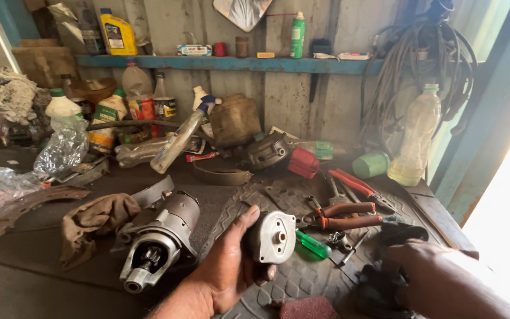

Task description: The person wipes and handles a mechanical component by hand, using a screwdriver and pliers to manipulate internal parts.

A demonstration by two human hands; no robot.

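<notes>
My left hand (225, 269) is shut on a short grey metal cylinder (271, 236) with a round end plate and a centre hole, held just above the ribbed black mat (302, 277). Just left of it a starter motor (157, 239) lies on the bench, pinion end toward me. My right hand (402, 254) comes in from the lower right and rests by a dark cloth (379, 283); its fingers are hidden. A green-handled screwdriver (312, 244) and orange-handled pliers (343, 216) lie between the two hands.
A brown rag (92, 221) and a curved brake shoe (22, 207) lie at the left. Bottles (414, 139), a red part (303, 162), a green cup (371, 164) and clutter crowd the back. A coil of cables (420, 65) hangs on the wall. A blue shelf (231, 62) runs above.
</notes>
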